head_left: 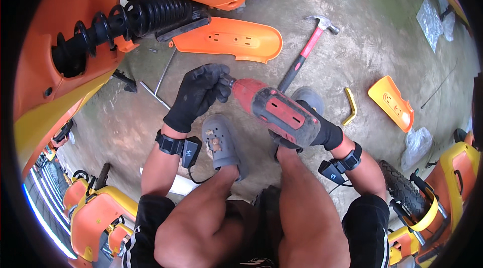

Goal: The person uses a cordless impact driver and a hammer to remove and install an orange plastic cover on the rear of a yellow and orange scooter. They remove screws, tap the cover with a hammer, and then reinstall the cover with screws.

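A red and black impact driver (pixel 274 112) lies slantwise in front of me, above my feet, its nose toward the left. My right hand (pixel 326 130), in a black glove, is wrapped round its rear end; the driver's body hides most of those fingers. With bent fingers my left hand (pixel 195 96), gloved in black too, grips the dark socket end (pixel 228 80) at the driver's nose. Whether a small part sits between the left fingertips cannot be seen.
On the concrete floor lie a claw hammer (pixel 309 49), an orange plastic cover (pixel 239 40), a smaller orange cover (pixel 391 103), a yellow bracket (pixel 349 107), a T-handle wrench (pixel 164 73) and plastic bags (pixel 417 146). An orange vehicle body with a black coil shock absorber (pixel 123 20) overhangs the upper left.
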Action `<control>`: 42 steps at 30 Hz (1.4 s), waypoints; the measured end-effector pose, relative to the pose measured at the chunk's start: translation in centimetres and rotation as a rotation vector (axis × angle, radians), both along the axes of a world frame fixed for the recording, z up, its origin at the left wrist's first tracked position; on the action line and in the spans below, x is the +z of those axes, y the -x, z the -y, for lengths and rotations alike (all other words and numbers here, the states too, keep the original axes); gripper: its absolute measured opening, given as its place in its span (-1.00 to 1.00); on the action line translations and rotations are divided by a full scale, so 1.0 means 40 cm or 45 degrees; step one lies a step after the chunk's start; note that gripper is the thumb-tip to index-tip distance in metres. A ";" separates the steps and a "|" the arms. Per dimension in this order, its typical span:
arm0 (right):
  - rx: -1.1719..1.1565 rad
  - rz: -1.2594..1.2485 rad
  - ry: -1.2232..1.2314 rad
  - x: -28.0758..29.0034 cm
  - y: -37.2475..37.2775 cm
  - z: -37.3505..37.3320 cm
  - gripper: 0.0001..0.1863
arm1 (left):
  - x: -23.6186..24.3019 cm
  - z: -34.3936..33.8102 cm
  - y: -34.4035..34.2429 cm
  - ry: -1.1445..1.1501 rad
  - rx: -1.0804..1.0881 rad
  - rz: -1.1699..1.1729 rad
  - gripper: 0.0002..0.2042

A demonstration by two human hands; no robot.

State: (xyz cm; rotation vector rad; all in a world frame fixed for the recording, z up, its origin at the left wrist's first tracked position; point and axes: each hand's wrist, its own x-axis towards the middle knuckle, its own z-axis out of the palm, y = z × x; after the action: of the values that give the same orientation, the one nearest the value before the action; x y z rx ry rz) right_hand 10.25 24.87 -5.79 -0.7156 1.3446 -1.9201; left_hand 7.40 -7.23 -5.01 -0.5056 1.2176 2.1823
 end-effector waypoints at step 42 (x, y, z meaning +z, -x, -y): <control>-0.266 0.738 -0.150 0.098 0.042 0.073 -0.71 | 0.135 -0.068 0.016 0.147 -0.337 0.531 -0.85</control>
State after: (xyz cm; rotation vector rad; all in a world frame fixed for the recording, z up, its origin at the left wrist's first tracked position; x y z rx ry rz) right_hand 8.59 21.96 -1.87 0.0545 1.1725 -1.9760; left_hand 6.78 -4.51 0.38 -0.7568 1.1104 1.6863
